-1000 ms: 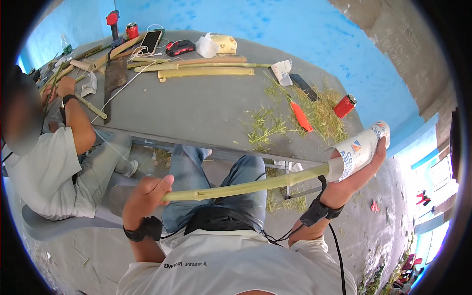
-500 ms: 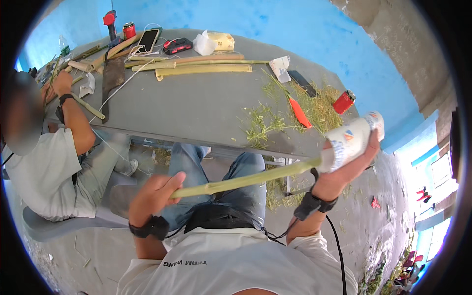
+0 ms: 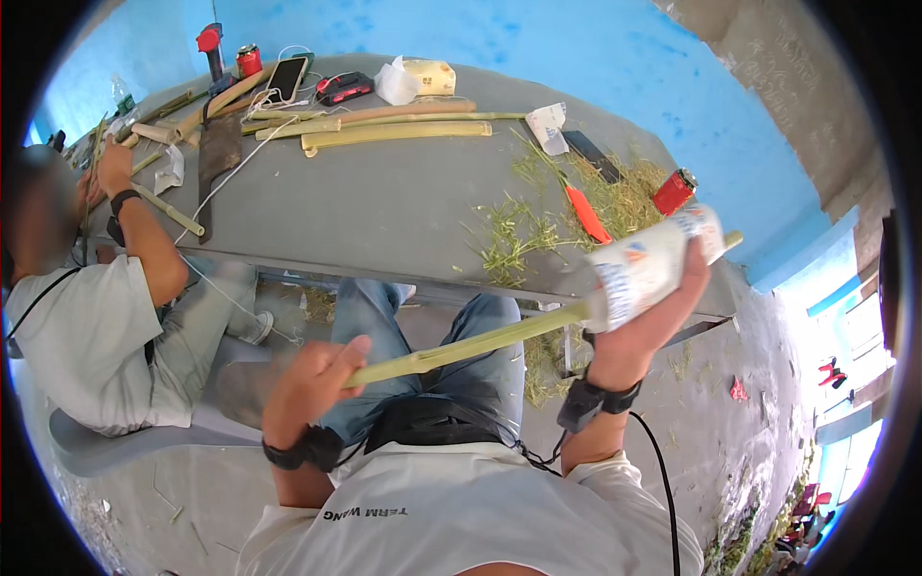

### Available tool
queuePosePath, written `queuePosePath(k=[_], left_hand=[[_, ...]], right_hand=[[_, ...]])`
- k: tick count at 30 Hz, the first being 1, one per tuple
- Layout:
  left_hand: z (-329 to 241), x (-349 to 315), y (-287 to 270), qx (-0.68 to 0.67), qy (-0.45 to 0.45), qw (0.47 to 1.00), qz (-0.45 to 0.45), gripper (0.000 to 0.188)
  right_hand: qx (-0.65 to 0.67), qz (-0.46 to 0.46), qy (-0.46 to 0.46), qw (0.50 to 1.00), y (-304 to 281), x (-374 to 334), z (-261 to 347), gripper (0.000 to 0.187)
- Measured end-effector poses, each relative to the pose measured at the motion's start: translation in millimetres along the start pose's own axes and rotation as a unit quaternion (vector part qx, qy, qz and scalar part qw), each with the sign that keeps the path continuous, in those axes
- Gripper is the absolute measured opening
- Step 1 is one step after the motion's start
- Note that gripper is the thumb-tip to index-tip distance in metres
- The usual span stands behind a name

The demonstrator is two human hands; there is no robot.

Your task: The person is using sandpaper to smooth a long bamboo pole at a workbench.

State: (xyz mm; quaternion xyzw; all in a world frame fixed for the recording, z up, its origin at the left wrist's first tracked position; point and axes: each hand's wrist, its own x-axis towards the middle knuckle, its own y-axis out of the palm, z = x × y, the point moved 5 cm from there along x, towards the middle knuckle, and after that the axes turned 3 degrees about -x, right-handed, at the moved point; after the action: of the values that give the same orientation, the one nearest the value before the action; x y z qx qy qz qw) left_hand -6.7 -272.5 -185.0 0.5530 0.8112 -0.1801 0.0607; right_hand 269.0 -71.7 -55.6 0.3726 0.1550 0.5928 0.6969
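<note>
My left hand is closed around the near end of a thin green bamboo stick, thumb on top. The stick slants up to the right across my lap, in front of the table edge. A white printed paper sheet is wrapped round its far part, and my right hand grips the sheet from below and outside. The stick's tip pokes out past the sheet. Beyond it on the table lie an orange-red knife-like tool and green shavings.
At the table's back lie split bamboo pieces, a cleaver, phone and battery. A red can stands right, near a dark flat block. Left, a seated co-worker handles thin bamboo.
My right hand and the sheet have slid left along the stick, so its far tip now shows. My left hand has shifted slightly right.
</note>
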Motion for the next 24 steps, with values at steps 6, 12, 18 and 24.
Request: queuePosePath(k=[6, 12, 18, 24], left_hand=[[16.6, -3.3, -31.0, 0.051, -0.010, 0.998, 0.023, 0.055], [42.7, -19.1, -52.6, 0.017, -0.061, 0.997, -0.043, 0.052], [25.0, -5.9, -31.1, 0.022, -0.044, 0.999, -0.010, 0.051], [27.1, -12.0, -53.8, 0.047, -0.066, 0.996, -0.034, 0.052]], right_hand=[[-0.044, 0.033, 0.031, 0.998, -13.2, 31.8, 22.3, 0.031], [-0.044, 0.066, 0.012, 0.997, -50.3, 62.8, 43.3, 0.026], [0.021, -0.036, 0.065, 0.997, -27.5, 35.3, 2.9, 0.024], [-0.034, 0.080, 0.027, 0.996, -59.3, 66.0, 35.3, 0.026]])
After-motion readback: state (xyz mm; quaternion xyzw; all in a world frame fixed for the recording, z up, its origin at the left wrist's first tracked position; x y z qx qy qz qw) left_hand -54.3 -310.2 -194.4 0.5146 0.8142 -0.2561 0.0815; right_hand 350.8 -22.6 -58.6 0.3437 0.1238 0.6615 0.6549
